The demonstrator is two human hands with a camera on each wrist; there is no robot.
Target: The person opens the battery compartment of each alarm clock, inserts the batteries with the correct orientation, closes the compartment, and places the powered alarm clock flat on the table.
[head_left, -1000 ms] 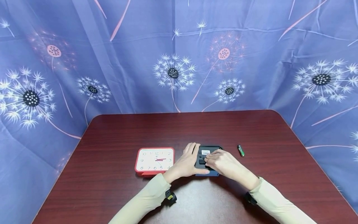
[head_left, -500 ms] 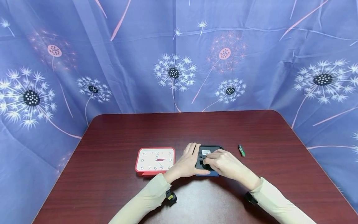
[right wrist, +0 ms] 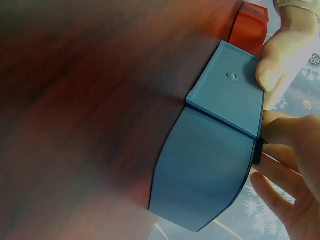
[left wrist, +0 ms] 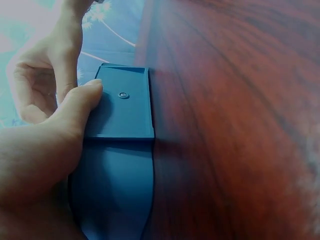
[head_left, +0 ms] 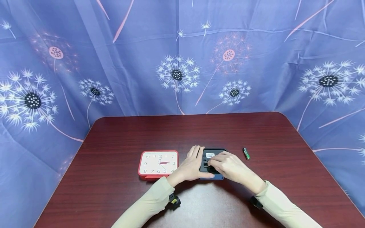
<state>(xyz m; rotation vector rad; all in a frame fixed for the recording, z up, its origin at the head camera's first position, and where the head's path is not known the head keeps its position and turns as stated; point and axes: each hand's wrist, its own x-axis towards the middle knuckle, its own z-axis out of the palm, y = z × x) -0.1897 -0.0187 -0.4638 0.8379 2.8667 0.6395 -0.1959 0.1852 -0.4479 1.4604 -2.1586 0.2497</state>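
Observation:
A blue clock [right wrist: 205,155] lies face down on the table, its black back [head_left: 215,151] with a white label turned up. My left hand [head_left: 188,167] holds it by the left side, thumb [left wrist: 82,100] on its blue near wall and fingers along the back edge. Over the lower part of the back, my right hand [head_left: 228,164] has its fingers bent and pinches a small black cover [right wrist: 258,151] that sticks up at the edge in the right wrist view. The right fingers hide much of the area beneath them.
Left of the blue clock, a red alarm clock [head_left: 158,163] lies with its white dial up, close to my left wrist. A green and black battery [head_left: 246,153] lies to the right on the dark red table [head_left: 137,133]. A patterned blue curtain [head_left: 137,76] hangs behind.
The fingers of my right hand have shifted slightly at the back of the blue clock, and the black cover there now looks tilted up. My left hand has stayed in place.

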